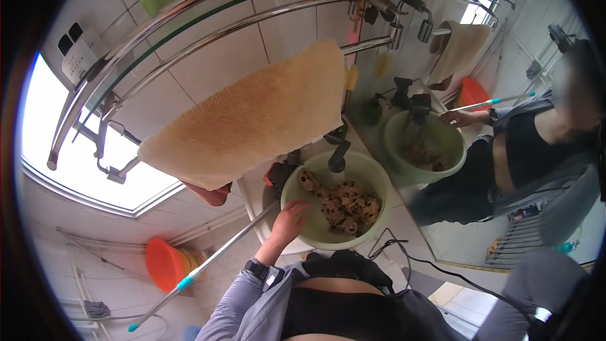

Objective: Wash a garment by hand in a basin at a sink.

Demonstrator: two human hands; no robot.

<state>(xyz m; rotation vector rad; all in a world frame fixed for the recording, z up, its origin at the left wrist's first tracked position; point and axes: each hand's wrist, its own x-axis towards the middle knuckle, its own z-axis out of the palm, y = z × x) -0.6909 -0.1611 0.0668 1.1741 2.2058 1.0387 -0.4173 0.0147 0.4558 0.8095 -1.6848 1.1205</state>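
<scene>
A pale green plastic basin [384, 199] stands on the washbasin [264, 220] in front of me. Inside it lies a bunched tan cloth [350, 208] with dark spots. Above the basin is a dark faucet [337, 158], with what looks like a stream of water falling from it onto the cloth. My left hand [291, 218] is at the basin's left rim, fingers slightly apart and reaching over the inside; whether it presses on the rim is hard to tell. My right hand is out of view, and only a grey sleeve [516, 284] shows at the lower right.
A beige towel [255, 113] hangs from a chrome rack [246, 14] with a glass shelf. A metal pole [218, 251] with teal fittings slants beside my left arm. An orange bucket [163, 265] stands left. A mirror [454, 232] is at right, with a black cable [440, 263] before it.
</scene>
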